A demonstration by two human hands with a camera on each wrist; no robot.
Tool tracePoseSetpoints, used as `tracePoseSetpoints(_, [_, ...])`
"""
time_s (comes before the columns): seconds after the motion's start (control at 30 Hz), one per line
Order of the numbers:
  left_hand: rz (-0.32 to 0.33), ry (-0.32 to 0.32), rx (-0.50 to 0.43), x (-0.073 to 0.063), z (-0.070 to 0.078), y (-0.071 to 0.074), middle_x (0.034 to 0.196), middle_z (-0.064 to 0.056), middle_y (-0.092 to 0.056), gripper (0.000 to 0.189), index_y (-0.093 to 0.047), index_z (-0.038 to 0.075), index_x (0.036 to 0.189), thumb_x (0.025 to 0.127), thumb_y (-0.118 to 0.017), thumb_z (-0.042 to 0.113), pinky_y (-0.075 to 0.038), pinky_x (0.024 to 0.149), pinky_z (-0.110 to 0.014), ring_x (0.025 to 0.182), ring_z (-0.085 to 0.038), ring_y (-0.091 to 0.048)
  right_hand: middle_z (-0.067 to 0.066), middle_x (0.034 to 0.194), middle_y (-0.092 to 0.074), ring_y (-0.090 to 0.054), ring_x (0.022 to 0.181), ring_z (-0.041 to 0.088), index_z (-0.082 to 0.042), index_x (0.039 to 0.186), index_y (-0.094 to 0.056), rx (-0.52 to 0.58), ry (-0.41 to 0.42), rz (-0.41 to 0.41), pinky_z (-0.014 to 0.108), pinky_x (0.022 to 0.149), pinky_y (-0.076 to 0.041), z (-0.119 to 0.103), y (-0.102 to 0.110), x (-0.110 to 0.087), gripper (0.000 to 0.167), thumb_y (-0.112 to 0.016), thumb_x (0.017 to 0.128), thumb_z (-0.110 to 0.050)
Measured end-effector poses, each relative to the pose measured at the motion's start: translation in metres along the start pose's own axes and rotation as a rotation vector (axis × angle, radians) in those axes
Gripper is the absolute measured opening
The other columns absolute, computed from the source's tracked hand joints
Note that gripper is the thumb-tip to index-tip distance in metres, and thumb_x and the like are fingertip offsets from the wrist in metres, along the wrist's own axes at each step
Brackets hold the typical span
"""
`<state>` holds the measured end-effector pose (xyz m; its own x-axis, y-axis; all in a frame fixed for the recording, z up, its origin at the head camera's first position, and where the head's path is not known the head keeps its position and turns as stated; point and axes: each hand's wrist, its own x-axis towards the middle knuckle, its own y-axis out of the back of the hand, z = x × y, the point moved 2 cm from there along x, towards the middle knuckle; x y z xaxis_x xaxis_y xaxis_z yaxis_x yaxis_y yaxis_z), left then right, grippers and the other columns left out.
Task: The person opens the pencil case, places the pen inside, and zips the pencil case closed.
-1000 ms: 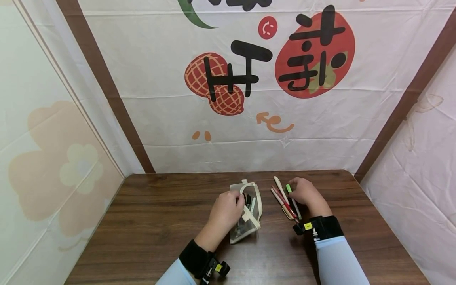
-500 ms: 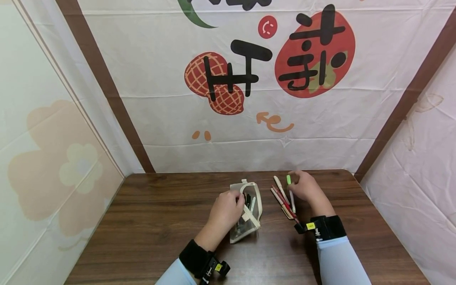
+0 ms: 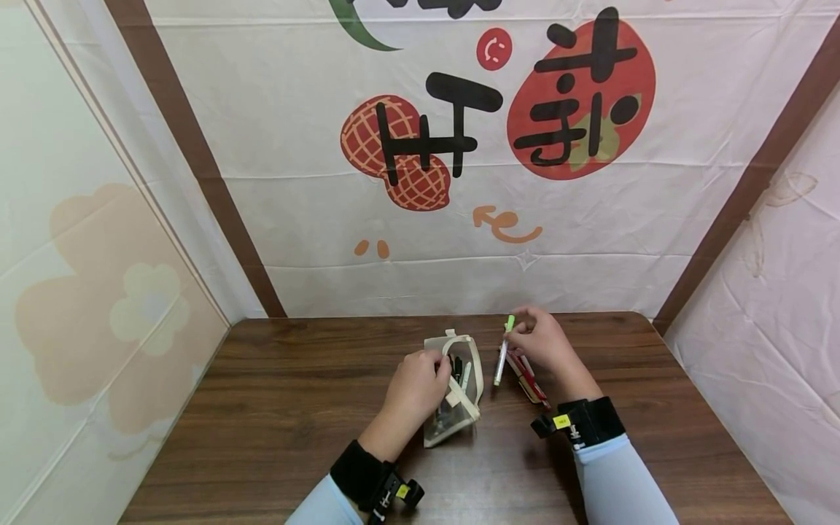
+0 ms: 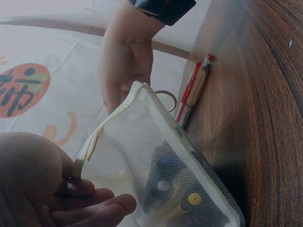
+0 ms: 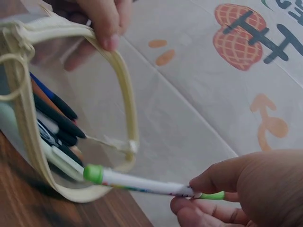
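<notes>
My left hand point(image 3: 415, 383) pinches the cream-edged rim of a see-through mesh pencil case point(image 3: 448, 424), which stands with its zipped mouth open. Several pens point(image 5: 57, 118) are inside, seen through the mouth in the right wrist view. Between thumb and fingers, my right hand point(image 3: 543, 340) holds a white marker point(image 3: 502, 363) with green ends. In the right wrist view the marker point(image 5: 142, 183) points toward the case's mouth, one green end overlapping the rim. The left wrist view shows the left fingers point(image 4: 90, 203) at the case's edge, the right hand point(image 4: 125, 71) beyond it.
On the brown wooden table point(image 3: 295, 408), a few red and pale pens point(image 3: 531, 380) lie together right of the case, partly under the right hand. A printed white cloth point(image 3: 315, 284) hangs behind the table's far edge. A metal ring point(image 4: 168, 99) hangs from the case.
The right hand has lifted the green-ended marker from beside the other pens and carried it left toward the pencil case. The left hand and the case have stayed in place.
</notes>
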<state>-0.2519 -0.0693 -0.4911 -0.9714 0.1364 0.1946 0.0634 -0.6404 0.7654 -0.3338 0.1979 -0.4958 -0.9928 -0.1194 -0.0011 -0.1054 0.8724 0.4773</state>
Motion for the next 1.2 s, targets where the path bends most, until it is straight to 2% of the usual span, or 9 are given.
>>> tracePoseSetpoints(0.23, [0.003,-0.001,0.008,0.0,0.001,0.001,0.072,0.0,-0.057,0.039,-0.061,0.018,0.077,0.116,-0.058,0.025,-0.044,0.061,-0.033,0.061,-0.015,-0.051,0.024,0.114,-0.078,-0.084,0.095,0.039,0.002,0.152,-0.055,0.097,-0.01,-0.031,0.056,0.09,-0.069,-0.005,-0.023,0.001,0.051,-0.073,0.105,-0.007])
tracePoseSetpoints(0.53, [0.016,0.002,0.024,0.002,0.001,0.0,0.083,-0.004,-0.071,0.033,-0.07,0.016,0.084,0.114,-0.061,0.026,-0.049,0.064,-0.037,0.068,-0.018,-0.058,0.018,0.104,-0.083,-0.085,0.088,0.032,0.002,0.144,-0.056,0.198,-0.015,-0.102,0.059,0.087,-0.069,-0.008,-0.049,0.001,0.045,-0.077,0.105,-0.005])
tracePoseSetpoints(0.7, [0.016,-0.002,0.014,0.003,0.001,0.0,0.08,-0.003,-0.067,0.031,-0.072,0.014,0.086,0.114,-0.061,0.023,-0.046,0.061,-0.034,0.065,-0.017,-0.056,0.016,0.1,-0.084,-0.085,0.088,0.031,0.004,0.141,-0.056,0.25,-0.019,-0.171,0.05,0.082,-0.071,-0.008,-0.063,0.001,0.044,-0.079,0.104,-0.004])
tracePoseSetpoints(0.87, [0.008,0.003,-0.001,0.002,0.001,0.0,0.08,-0.003,-0.066,0.031,-0.072,0.013,0.086,0.114,-0.06,0.022,-0.044,0.059,-0.032,0.064,-0.016,-0.054,0.018,0.1,-0.085,-0.085,0.085,0.025,0.004,0.141,-0.056,0.261,-0.011,-0.216,0.04,0.075,-0.069,-0.01,-0.074,0.001,0.044,-0.078,0.103,-0.001])
tracePoseSetpoints(1.07, [-0.002,0.019,-0.003,0.002,0.0,0.0,0.082,-0.004,-0.067,0.031,-0.075,0.013,0.091,0.115,-0.059,0.024,-0.046,0.061,-0.033,0.066,-0.017,-0.056,0.016,0.102,-0.086,-0.084,0.083,0.022,0.002,0.148,-0.06,0.221,-0.014,-0.192,0.037,0.073,-0.068,-0.009,-0.08,-0.001,0.051,-0.079,0.101,-0.001])
tracePoseSetpoints(1.2, [0.013,0.01,-0.007,0.003,0.0,0.0,0.082,-0.005,-0.068,0.03,-0.074,0.011,0.09,0.115,-0.059,0.022,-0.046,0.062,-0.034,0.067,-0.017,-0.056,0.014,0.1,-0.086,-0.083,0.083,0.021,0.0,0.15,-0.06,0.183,-0.01,-0.183,0.037,0.074,-0.068,-0.007,-0.085,-0.001,0.055,-0.082,0.101,-0.005])
